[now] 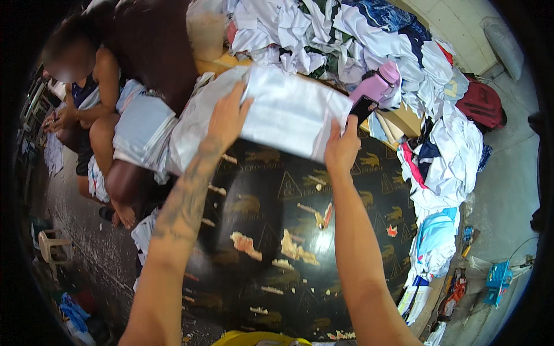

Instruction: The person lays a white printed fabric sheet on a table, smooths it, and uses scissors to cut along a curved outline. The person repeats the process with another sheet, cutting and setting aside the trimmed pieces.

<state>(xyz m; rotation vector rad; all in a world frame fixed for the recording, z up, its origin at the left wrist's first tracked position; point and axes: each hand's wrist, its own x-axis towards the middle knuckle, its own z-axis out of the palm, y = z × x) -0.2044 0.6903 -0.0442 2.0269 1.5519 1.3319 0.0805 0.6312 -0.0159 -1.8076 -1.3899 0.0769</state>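
Note:
A folded white cloth [288,109] is held over the far side of the dark table, tilted down to the right. My left hand [227,120] grips its left edge, with the fingers pointing away and the thumb on the fabric. Closed round its lower right corner is my right hand [343,144], thumb on top; some of its fingers are hidden beneath the cloth. Left of the cloth, more white fabric [193,124] is spread out, reaching under my left hand. A black phone [365,108] lies just beyond my right hand, beside a pink bottle [378,85].
The dark table [231,282] has worn, peeled patches. White clothes [311,34] are heaped along its far side, and more [447,155] along the right. A folded stack [144,130] lies at left, near a seated person [104,86]. A red bag [482,102] stands at right.

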